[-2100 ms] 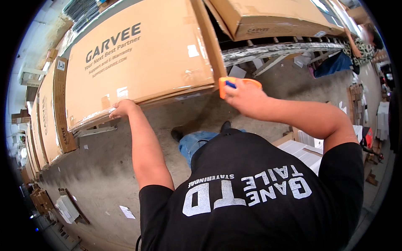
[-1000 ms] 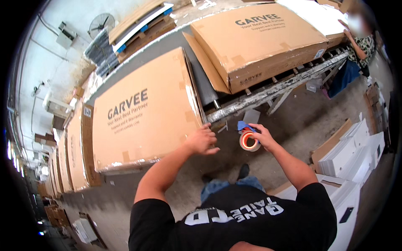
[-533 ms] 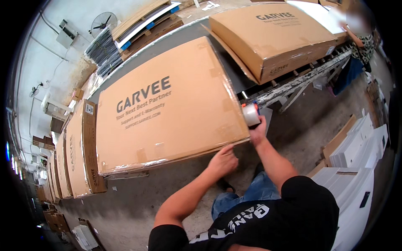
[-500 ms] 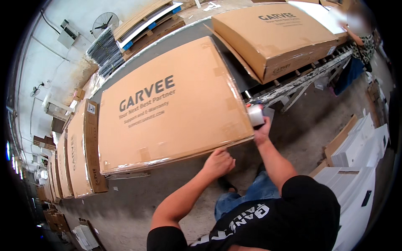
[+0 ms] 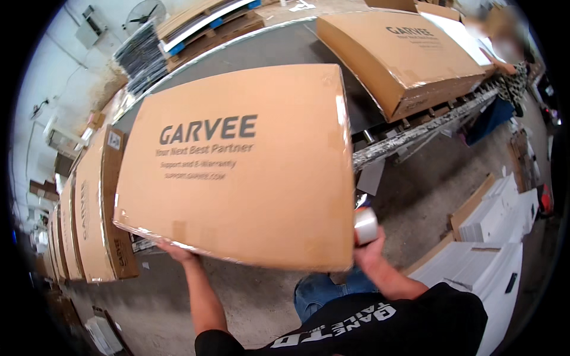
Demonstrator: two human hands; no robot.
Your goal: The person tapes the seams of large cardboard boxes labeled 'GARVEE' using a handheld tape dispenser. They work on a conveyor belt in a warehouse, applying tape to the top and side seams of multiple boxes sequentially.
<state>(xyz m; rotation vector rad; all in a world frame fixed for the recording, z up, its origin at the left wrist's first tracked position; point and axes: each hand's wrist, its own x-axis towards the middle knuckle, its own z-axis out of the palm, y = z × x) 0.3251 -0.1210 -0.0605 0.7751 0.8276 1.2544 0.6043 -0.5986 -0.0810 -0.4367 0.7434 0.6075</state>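
Observation:
A large brown cardboard box [image 5: 249, 202], its edges covered with clear tape, lies in front of me with its near side tilted toward me. My left hand [image 5: 179, 253] grips its near lower edge from beneath, toward the left corner; the fingertips are hidden under the cardboard. At the box's right end, my right hand [image 5: 369, 249] holds a tape dispenser with a wide roll of clear tape [image 5: 365, 225]. That hand is close against the box's right side; whether its fingers also bear on the box I cannot tell.
Another brown box [image 5: 409, 65] rests on the roller conveyor [image 5: 427, 121] at the upper right, beside a person [image 5: 513, 77]. Several taped boxes [image 5: 89, 207] stand upright in a row at the left. White foam sheets [image 5: 475, 261] are stacked at the lower right; pallets [image 5: 214, 35] lie beyond.
My left hand has gone left from the near edge's right part to its left part. The box has swung round and come toward me, and my right hand with the tape has dropped lower.

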